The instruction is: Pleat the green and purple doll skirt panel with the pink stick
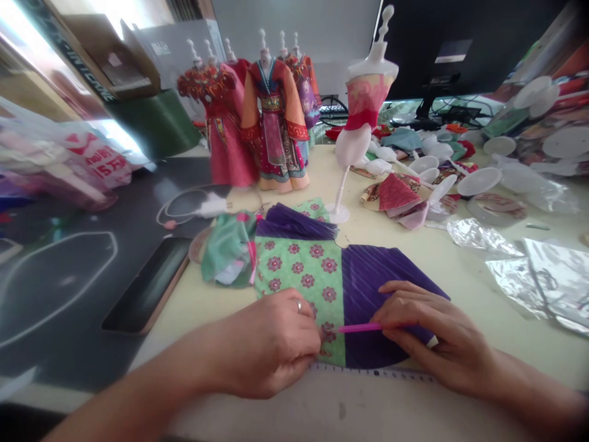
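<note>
Between the thumb and fingers of my right hand (427,328) is a thin pink stick (361,328), its tip pointing left over a green fabric piece (299,267) printed with purple-red flowers. The other fingers rest on the dark purple pleated fabric (377,276) joined to its right side. My left hand (276,344), with a ring on one finger, is closed low on the green fabric beside the stick's tip; what its fingertips hold is hidden. Another purple pleated strip (299,222) lies along the top edge. A measuring tape (368,371) shows under the lower edge.
Dressed doll figures (276,123) and a mannequin on a stand (368,92) rise behind the fabric. A phone (147,285) and white cable (207,207) lie left. Scraps and plastic stands (478,180) crowd the right, near silver foil packets (559,276). A monitor (460,43) stands behind.
</note>
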`<control>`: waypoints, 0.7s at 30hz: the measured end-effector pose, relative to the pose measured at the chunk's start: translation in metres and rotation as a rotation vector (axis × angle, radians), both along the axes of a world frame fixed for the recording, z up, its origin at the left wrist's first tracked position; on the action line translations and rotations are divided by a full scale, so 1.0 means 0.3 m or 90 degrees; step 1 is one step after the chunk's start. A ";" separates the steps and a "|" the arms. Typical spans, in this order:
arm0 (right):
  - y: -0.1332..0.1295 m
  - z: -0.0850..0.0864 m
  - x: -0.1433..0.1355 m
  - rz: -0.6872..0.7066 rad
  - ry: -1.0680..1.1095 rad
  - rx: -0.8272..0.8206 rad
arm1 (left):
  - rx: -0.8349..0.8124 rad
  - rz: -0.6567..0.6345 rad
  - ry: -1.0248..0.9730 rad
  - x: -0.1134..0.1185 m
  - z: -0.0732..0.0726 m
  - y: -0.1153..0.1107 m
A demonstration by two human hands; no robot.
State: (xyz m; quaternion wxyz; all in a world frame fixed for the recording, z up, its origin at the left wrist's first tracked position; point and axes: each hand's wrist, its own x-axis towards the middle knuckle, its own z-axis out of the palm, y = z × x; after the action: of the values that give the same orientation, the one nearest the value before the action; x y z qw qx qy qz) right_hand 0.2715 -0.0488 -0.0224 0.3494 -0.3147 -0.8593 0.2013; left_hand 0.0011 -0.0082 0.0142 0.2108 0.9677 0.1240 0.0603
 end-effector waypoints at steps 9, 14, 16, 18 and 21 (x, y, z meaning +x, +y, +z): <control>0.007 0.000 -0.006 0.014 0.021 -0.001 | -0.009 -0.006 0.023 0.003 0.006 0.006; 0.006 -0.002 0.000 0.016 0.010 0.005 | 0.000 -0.003 0.029 0.002 0.007 0.004; 0.006 -0.003 0.001 0.021 0.007 0.006 | 0.013 -0.002 0.033 0.002 0.007 0.001; 0.007 -0.002 0.000 0.025 0.006 0.009 | 0.027 -0.002 0.034 0.001 0.007 -0.002; 0.008 0.002 -0.001 0.026 0.004 0.010 | 0.043 -0.002 0.030 -0.001 0.008 -0.007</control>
State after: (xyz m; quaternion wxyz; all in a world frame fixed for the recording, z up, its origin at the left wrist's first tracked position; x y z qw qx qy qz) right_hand 0.2710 -0.0466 -0.0217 0.3502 -0.2939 -0.8661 0.2022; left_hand 0.0007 -0.0103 0.0165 0.1754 0.9756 0.1255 0.0415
